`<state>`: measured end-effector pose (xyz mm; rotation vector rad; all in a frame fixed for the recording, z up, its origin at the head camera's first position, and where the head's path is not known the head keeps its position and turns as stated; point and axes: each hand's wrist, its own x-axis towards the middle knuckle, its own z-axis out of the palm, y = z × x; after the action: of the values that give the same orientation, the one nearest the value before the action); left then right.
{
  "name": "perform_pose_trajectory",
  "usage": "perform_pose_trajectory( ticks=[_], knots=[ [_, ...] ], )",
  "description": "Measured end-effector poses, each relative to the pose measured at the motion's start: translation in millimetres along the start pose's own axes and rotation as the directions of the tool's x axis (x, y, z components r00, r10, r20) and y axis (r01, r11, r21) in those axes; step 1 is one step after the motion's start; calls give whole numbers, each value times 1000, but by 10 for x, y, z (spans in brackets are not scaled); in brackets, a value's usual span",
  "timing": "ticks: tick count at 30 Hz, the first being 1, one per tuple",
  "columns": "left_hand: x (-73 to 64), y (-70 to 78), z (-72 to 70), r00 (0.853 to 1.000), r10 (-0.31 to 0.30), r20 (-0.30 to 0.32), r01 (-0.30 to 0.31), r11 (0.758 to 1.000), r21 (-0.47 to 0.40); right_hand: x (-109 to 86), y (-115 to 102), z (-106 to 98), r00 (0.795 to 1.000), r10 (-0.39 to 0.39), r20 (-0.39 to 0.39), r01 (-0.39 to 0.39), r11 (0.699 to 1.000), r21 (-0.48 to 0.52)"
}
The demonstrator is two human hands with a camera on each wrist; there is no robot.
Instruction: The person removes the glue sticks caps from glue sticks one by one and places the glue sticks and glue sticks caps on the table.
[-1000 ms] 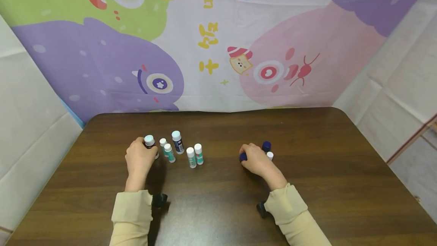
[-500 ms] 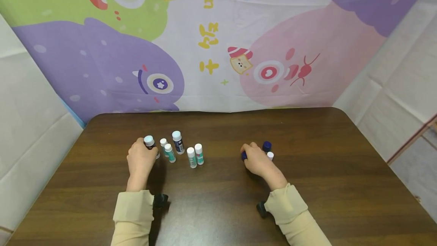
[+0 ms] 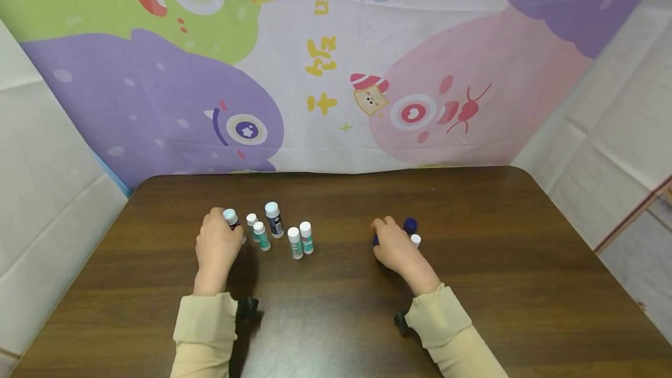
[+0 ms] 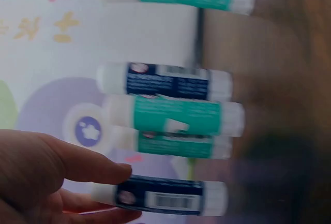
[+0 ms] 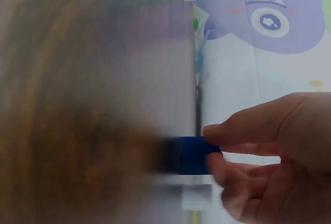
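Observation:
My left hand [image 3: 216, 249] holds an upright navy glue stick [image 4: 170, 195] between thumb and fingers near its white cap, at the left of the group. Just right of it stand two green-labelled glue sticks [image 3: 261, 237] and another navy glue stick [image 3: 274, 220]. Farther right, two more green-labelled glue sticks [image 3: 295, 244] stand side by side. Over on the right side, my right hand [image 3: 395, 247] pinches a dark blue cap [image 5: 194, 155] low at the tabletop, mostly hidden by the fingers in the head view. Beyond that hand are a second dark blue cap [image 3: 410, 226] and a white cap [image 3: 416, 241].
All of this stands on a brown wooden table [image 3: 336, 296] with rounded far corners. A printed cartoon cloth [image 3: 336, 150] hangs right behind its far edge, and pale cloth [image 3: 47, 191] hangs at both sides.
The right hand has slid slightly to the right with the blue cap. My left hand has shifted a little to the right around its glue stick. The other glue sticks stand where they were.

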<state>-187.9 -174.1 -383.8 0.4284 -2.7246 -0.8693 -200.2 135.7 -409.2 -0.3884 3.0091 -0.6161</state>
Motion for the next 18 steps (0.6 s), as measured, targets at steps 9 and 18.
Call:
perform_pose_trajectory(
  ticks=[9, 18],
  knots=[
    [-82, 199, -153, 995, 82, -52, -81, 997, 14, -63, -216, -107, 976, -23, -216, 17, 999, -31],
    [-249, 414, -203, 948, 249, -196, -240, 968, 67, -46, -474, -7, 946, -156, -285, 161, 987, -3]
  ],
)
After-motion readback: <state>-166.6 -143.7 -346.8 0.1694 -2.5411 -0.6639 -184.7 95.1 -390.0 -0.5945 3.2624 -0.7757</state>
